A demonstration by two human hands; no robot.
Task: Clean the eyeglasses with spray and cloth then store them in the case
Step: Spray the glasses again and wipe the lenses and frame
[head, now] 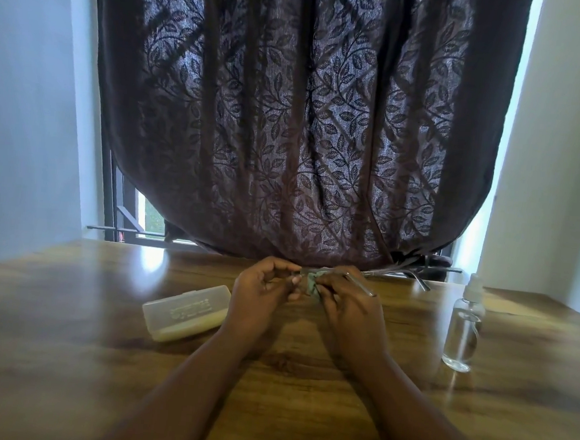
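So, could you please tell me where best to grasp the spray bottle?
Grip the spray bottle around its clear round body, below the white nozzle, coming in from its left, probably with the right hand. It stands upright on the table with open space around it.

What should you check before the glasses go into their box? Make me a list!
1. Eyeglasses held: ok, left hand and right hand both grip them.
2. Cloth on the glasses: ok, the right hand pinches it against them.
3. Lenses clean: cannot tell, the hands hide them.
4. Temples folded: not ok, they stick out open.
5. Case open: not ok, its lid is shut on the table.
6. Spray bottle out of the way: ok, upright to the right.
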